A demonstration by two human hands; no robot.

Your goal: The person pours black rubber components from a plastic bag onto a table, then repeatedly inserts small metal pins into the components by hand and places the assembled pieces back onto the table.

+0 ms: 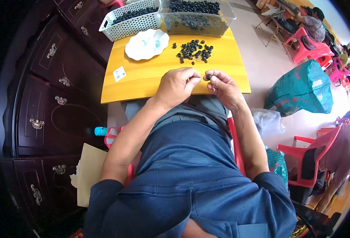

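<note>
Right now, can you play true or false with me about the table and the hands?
1. The right hand pinches a small dark piece. True.
2. The white plate is heaped with dark pieces. False: it holds none.
3. A pile of dark pieces lies on the yellow table. True.
4. The clear bin is empty. False: dark pieces fill it.
5. The left hand rests in the white basket. False: it is beside the right hand.

Desk [143, 85]: bare near edge and left strip; loose black pieces [194, 50], white plate [147, 44], two bins behind.
</note>
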